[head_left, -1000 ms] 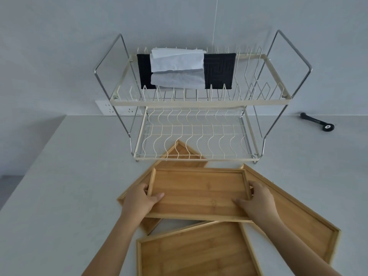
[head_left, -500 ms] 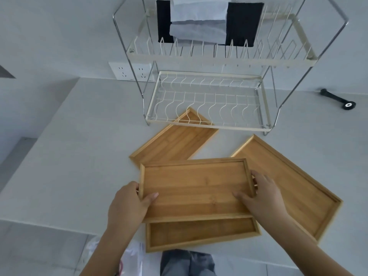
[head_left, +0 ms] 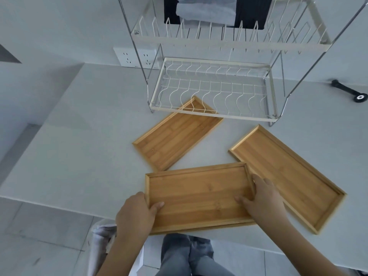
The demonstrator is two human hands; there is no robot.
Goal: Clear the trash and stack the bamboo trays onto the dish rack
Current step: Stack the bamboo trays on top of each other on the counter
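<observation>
honey-brown bamboo trays [head_left: 199,198], cream dish rack [head_left: 215,110]

— What sort of room is this?

— Plain and pale. A white wall [head_left: 59,26] rises behind a white tabletop [head_left: 89,146], and a white double socket plate [head_left: 136,57] sits low on the wall, just above the tabletop's far edge.

— Anything on the left?

— The wall turns a corner there, and a dark grey wedge [head_left: 8,55] shows at the frame's edge; I cannot tell what it is.

— And the floor?

— Light grey tiles [head_left: 45,232] with thin joints, seen past the tabletop's near edge.

— The light?

— Soft and even, with only faint shadows.

— Anything else lying about?

— A small black tool [head_left: 348,92] on the tabletop, far right.
</observation>
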